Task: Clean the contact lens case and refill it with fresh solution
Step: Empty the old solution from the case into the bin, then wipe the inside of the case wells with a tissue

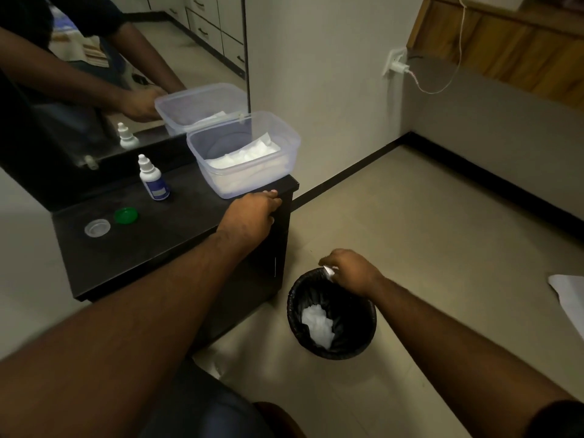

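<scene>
No brand or legible writing is seen; the solution bottle [152,178] carries a blue label with a pale panel, too blurred to read.

Surface: a dark, matte cabinet top [132,245] set against a mirror [94,90], in which the bottle, the tub and an arm are reflected. Floor of pale tile with a black skirting strip [354,172]. A white charger [398,66] with its cable is plugged in at the wall, well beyond the right hand.

Left hand [252,213]: laid palm down on the right front edge of the cabinet top, fingers curled loosely over the edge, nothing gripped. A clear plastic tub [286,137] holding white tissues [243,158] stands just beyond the fingertips, touching or nearly so. The bottle stands upright, capped, further to the left of this hand. The green cap [126,215] and the clear case cup [97,228] lie well to its left, side by side, apart from each other. Whether the clear piece is a cup or a lid cannot be told.

Right hand [350,270]: held over the rim of a black bin [331,350] on the floor, fingers closed in a pinch on a small white scrap [328,270], blurred. Crumpled white tissue [317,325] lies in the bin, below this hand.
</scene>
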`<action>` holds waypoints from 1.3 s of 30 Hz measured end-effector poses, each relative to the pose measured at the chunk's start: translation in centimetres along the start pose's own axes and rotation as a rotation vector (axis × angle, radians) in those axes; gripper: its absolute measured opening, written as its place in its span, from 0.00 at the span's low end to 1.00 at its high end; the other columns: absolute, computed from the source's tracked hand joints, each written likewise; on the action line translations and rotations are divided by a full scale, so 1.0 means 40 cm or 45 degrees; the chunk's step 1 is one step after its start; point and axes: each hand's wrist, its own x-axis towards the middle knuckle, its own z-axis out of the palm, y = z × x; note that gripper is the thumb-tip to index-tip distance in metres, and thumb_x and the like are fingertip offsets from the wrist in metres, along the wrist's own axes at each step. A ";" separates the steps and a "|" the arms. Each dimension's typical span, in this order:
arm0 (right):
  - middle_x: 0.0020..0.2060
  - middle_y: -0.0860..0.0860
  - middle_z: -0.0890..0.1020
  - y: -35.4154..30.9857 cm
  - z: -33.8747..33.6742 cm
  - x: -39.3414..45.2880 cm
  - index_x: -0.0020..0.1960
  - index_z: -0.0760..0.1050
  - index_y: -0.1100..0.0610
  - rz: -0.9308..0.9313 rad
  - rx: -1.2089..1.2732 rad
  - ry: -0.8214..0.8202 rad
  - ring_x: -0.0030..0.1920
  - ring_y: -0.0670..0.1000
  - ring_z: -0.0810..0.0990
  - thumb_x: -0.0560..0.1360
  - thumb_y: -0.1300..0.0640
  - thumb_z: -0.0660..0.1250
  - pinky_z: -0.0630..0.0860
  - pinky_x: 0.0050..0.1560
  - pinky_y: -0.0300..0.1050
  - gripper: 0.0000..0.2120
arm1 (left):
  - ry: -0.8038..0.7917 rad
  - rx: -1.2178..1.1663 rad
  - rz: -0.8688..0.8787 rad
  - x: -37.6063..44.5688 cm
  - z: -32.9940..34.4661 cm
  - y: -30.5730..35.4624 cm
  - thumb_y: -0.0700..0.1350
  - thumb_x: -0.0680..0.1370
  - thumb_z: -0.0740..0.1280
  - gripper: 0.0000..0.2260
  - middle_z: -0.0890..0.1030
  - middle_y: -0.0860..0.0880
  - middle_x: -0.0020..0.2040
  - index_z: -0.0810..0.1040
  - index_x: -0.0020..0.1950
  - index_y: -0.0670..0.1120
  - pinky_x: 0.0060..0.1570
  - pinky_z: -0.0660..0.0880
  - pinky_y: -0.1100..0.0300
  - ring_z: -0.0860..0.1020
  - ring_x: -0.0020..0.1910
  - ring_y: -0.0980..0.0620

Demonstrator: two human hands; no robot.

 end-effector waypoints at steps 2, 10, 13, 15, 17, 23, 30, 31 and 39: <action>0.50 0.53 0.83 -0.043 -0.038 -0.015 0.54 0.81 0.57 0.024 0.594 0.162 0.46 0.42 0.79 0.69 0.67 0.70 0.73 0.48 0.35 0.15 | 0.007 -0.094 0.020 -0.015 -0.009 -0.006 0.39 0.78 0.66 0.17 0.68 0.47 0.74 0.76 0.67 0.44 0.70 0.65 0.54 0.67 0.72 0.48; 0.44 0.51 0.85 -0.306 -0.133 -0.004 0.52 0.79 0.58 -0.234 1.600 0.129 0.47 0.49 0.83 0.64 0.76 0.71 0.79 0.47 0.39 0.21 | -0.065 -0.749 -0.187 -0.144 -0.124 -0.105 0.43 0.75 0.72 0.06 0.84 0.50 0.56 0.85 0.49 0.45 0.51 0.77 0.60 0.81 0.52 0.56; 0.42 0.50 0.86 -0.418 -0.131 0.026 0.51 0.79 0.59 -0.348 1.611 0.040 0.46 0.47 0.83 0.64 0.78 0.71 0.79 0.47 0.38 0.21 | -0.022 -0.904 -0.308 -0.214 -0.175 -0.160 0.42 0.75 0.71 0.05 0.86 0.48 0.45 0.86 0.48 0.44 0.46 0.80 0.59 0.84 0.44 0.52; 0.42 0.50 0.86 -0.468 -0.132 0.042 0.52 0.78 0.61 -0.384 1.603 0.029 0.46 0.48 0.83 0.64 0.78 0.71 0.79 0.48 0.38 0.21 | 0.014 -0.981 -0.349 -0.241 -0.195 -0.183 0.39 0.75 0.71 0.05 0.86 0.46 0.41 0.86 0.47 0.42 0.42 0.79 0.61 0.83 0.39 0.53; 0.44 0.51 0.86 -0.511 -0.133 0.058 0.54 0.78 0.62 -0.392 1.604 0.042 0.47 0.49 0.83 0.64 0.77 0.71 0.80 0.48 0.40 0.21 | 0.095 -1.120 -0.415 -0.268 -0.216 -0.209 0.37 0.75 0.70 0.05 0.86 0.44 0.42 0.85 0.47 0.38 0.40 0.80 0.63 0.82 0.39 0.53; 0.48 0.54 0.84 -0.578 -0.157 0.089 0.57 0.77 0.61 -0.415 1.408 0.060 0.48 0.50 0.84 0.66 0.74 0.72 0.81 0.50 0.43 0.21 | 0.140 -1.187 -0.477 -0.283 -0.236 -0.262 0.37 0.74 0.71 0.05 0.86 0.45 0.43 0.84 0.47 0.37 0.39 0.79 0.64 0.84 0.41 0.53; 0.46 0.48 0.84 -0.544 -0.260 0.110 0.55 0.80 0.55 -0.340 0.973 0.440 0.44 0.43 0.82 0.70 0.62 0.73 0.78 0.47 0.33 0.14 | 0.490 -1.306 -0.599 -0.262 -0.170 -0.251 0.35 0.74 0.69 0.04 0.84 0.46 0.40 0.83 0.43 0.36 0.37 0.77 0.64 0.80 0.37 0.55; 0.45 0.50 0.84 -0.530 -0.292 0.124 0.54 0.81 0.56 -0.298 0.987 0.528 0.43 0.45 0.82 0.71 0.61 0.73 0.79 0.47 0.35 0.12 | 0.522 -1.314 -0.607 -0.257 -0.158 -0.255 0.35 0.74 0.69 0.04 0.84 0.47 0.39 0.83 0.41 0.38 0.39 0.76 0.62 0.80 0.38 0.55; 0.42 0.58 0.83 -0.453 -0.446 0.328 0.46 0.81 0.62 -0.075 0.527 0.312 0.41 0.52 0.82 0.72 0.64 0.70 0.80 0.40 0.41 0.03 | 0.616 -1.232 -0.629 -0.242 -0.110 -0.282 0.35 0.72 0.69 0.10 0.85 0.49 0.39 0.82 0.34 0.47 0.44 0.76 0.57 0.81 0.40 0.53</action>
